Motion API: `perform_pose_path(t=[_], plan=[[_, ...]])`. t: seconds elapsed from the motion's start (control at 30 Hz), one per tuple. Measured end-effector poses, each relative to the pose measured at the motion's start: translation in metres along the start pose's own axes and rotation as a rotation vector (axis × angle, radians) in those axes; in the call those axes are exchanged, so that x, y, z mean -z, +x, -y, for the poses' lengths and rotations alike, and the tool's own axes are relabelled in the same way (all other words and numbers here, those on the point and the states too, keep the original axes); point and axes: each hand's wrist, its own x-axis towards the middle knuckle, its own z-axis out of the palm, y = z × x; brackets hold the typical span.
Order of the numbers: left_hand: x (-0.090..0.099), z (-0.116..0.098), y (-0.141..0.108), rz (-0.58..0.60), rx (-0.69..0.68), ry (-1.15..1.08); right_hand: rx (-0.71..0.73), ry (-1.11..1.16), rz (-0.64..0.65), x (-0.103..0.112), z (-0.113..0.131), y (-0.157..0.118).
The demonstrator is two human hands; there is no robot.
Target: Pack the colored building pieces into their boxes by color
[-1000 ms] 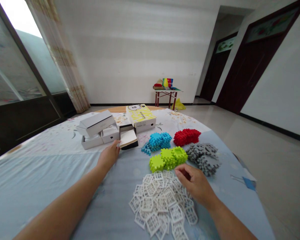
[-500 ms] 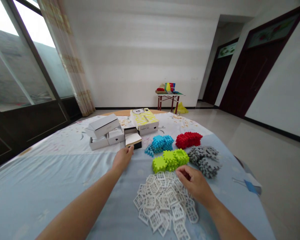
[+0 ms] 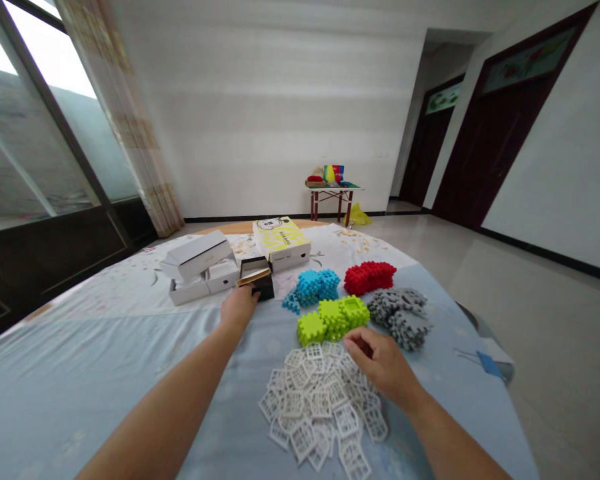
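My left hand [image 3: 237,310] reaches to the small black box [image 3: 266,288], its fingers closed at the near left edge. A tan-edged cream card insert [image 3: 253,277] sits tilted in that box, just above my fingertips. What the fingertips pinch is partly hidden. My right hand [image 3: 380,363] is loosely curled, thumb against fingers, with nothing visible in it. It hovers at the right edge of a heap of white plastic window-shaped pieces [image 3: 320,403]. Just beyond its fingertips lie stacked lime-green interlocking blocks [image 3: 334,320].
Blue blocks [image 3: 313,287], red blocks [image 3: 370,277] and grey blocks [image 3: 400,317] lie beyond the green ones. White boxes [image 3: 200,257] are stacked at the left, with a yellow-and-white box [image 3: 283,243] behind. A blue-tabbed item [image 3: 489,364] is near the right table edge.
The cream insert, which lay sloping over the front of the black box, now tips upward at its edge, exposing more of the box's front. The view shifted slightly; my right hand stays put.
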Motion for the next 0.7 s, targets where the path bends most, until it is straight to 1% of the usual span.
perform_pose_path(t=[0.07, 0.13, 0.23, 0.33, 0.37, 0.43, 0.5, 0.53, 0.57, 0.63, 0.7], plan=[[0.010, 0.004, -0.006, -0.037, -0.012, -0.014, -0.002, 0.000, -0.009, 0.001, 0.000, 0.000], [0.021, 0.013, -0.020, -0.086, -0.030, -0.052, -0.005, -0.003, -0.019, 0.001, 0.000, -0.001], [0.034, 0.036, -0.052, -0.157, -0.043, -0.133, 0.006, -0.004, -0.022, 0.002, 0.001, -0.001], [0.041, 0.064, -0.093, -0.185, -0.028, -0.256, 0.022, 0.002, -0.015, 0.001, 0.002, -0.002], [0.042, 0.073, -0.105, -0.188, -0.021, -0.334, 0.024, 0.001, -0.012, 0.000, 0.001, -0.002], [0.042, 0.088, -0.126, -0.138, 0.008, -0.495, 0.021, -0.009, -0.001, -0.002, 0.000, -0.002], [0.039, 0.100, -0.139, -0.080, 0.060, -0.613, 0.019, -0.022, 0.011, -0.004, -0.002, -0.003], [0.037, 0.105, -0.142, -0.073, 0.097, -0.650, 0.021, -0.029, 0.014, -0.005, -0.002, -0.004], [0.035, 0.109, -0.144, -0.089, 0.140, -0.674, 0.023, -0.036, 0.015, -0.006, -0.003, -0.004], [0.030, 0.116, -0.145, -0.166, 0.206, -0.702, 0.031, -0.051, 0.008, -0.008, -0.001, -0.006], [0.025, 0.120, -0.144, -0.245, 0.220, -0.704, 0.059, -0.070, -0.003, -0.009, 0.007, -0.007]])
